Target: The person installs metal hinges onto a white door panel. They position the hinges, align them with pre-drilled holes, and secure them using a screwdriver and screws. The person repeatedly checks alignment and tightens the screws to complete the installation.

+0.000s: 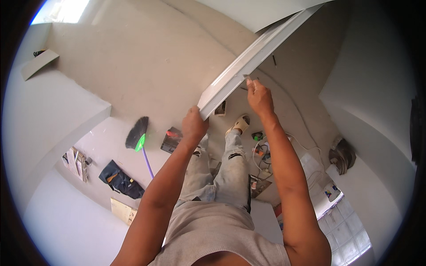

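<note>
at the near lower end of the long pale panel (pixel 261 56), the left hand (pixel 195 125) was wrapped around the corner, with the fingers folded over the edge; this placement was presumably chosen so that the panel could be steadied from its end. the panel was located ahead of the body and extended diagonally toward the upper right of the view, its grey narrow side facing the right hand (pixel 260 98). by the right hand, a small thin implement (pixel 247 77) was pinched between thumb and fingers, its tip being set at or just beside that narrow side; the exact kind of implement, and whether contact was made, could not be told. a short grip near the tip was likely adopted for fine control. how the far end was supported could not be determined. on the floor (pixel 133 57), a black-bristled broom (pixel 138 133) was laid to the left, with a dark bag (pixel 120 179) beside it. an open case (pixel 171 140) was positioned near the left leg, and a cable (pixel 295 103) was routed along the right, apparently kept clear of the feet.
</note>
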A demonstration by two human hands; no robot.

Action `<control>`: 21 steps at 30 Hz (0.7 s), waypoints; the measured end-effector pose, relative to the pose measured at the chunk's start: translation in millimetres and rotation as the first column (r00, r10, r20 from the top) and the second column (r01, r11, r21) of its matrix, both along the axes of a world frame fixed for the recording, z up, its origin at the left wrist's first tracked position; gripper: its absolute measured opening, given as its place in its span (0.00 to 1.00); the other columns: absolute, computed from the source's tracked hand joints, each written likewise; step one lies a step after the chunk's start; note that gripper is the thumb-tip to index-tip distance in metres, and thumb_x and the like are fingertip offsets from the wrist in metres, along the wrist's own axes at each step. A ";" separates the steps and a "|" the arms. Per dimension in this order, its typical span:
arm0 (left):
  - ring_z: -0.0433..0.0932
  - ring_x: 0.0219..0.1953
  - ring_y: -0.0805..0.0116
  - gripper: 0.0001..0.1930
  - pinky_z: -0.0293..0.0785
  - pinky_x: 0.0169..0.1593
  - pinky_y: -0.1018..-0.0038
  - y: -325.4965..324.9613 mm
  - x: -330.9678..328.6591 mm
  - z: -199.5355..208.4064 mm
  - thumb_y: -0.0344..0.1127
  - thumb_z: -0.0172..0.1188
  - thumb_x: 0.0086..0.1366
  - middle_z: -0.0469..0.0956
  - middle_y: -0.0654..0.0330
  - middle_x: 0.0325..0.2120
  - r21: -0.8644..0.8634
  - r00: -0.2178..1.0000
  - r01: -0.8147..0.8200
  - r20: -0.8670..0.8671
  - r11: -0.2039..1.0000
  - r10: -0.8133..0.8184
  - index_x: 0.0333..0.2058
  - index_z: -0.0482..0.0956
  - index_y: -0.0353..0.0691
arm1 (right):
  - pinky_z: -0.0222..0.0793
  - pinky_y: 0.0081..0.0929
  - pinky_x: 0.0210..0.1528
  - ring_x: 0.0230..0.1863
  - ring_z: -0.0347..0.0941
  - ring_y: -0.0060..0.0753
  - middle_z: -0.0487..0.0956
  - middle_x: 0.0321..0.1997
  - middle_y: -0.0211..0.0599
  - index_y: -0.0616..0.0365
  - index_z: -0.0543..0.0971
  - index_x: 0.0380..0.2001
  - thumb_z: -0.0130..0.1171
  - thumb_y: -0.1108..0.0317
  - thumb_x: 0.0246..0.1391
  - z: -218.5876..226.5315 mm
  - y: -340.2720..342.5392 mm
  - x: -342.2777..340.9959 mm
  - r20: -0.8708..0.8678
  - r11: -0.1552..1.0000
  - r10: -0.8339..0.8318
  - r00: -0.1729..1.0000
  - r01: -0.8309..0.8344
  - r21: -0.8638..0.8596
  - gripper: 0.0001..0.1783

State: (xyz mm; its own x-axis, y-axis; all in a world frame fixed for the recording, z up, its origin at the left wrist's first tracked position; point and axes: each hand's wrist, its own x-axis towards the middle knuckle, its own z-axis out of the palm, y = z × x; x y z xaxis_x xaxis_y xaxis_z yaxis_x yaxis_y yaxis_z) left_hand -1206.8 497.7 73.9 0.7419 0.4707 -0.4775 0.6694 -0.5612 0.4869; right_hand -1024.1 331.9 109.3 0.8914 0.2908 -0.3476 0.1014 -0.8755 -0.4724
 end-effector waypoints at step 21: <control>0.78 0.40 0.39 0.17 0.75 0.44 0.51 -1.5 -1.6 5.2 0.34 0.66 0.56 0.78 0.43 0.38 -0.034 1.000 0.008 0.000 0.999 -0.008 0.41 0.72 0.35 | 0.71 0.54 0.43 0.42 0.76 0.63 0.79 0.36 0.58 0.63 0.74 0.38 0.45 0.55 0.68 5.1 -0.1 8.2 0.034 0.999 -0.026 0.999 0.025 0.047 0.20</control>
State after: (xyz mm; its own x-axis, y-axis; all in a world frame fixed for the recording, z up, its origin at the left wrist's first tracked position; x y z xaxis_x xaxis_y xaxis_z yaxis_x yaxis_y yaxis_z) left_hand -1208.4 496.2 79.0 0.7451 0.4484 -0.4937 0.6654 -0.5492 0.5055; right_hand -1016.0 331.8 114.4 0.9098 0.2832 -0.3034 0.0962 -0.8551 -0.5095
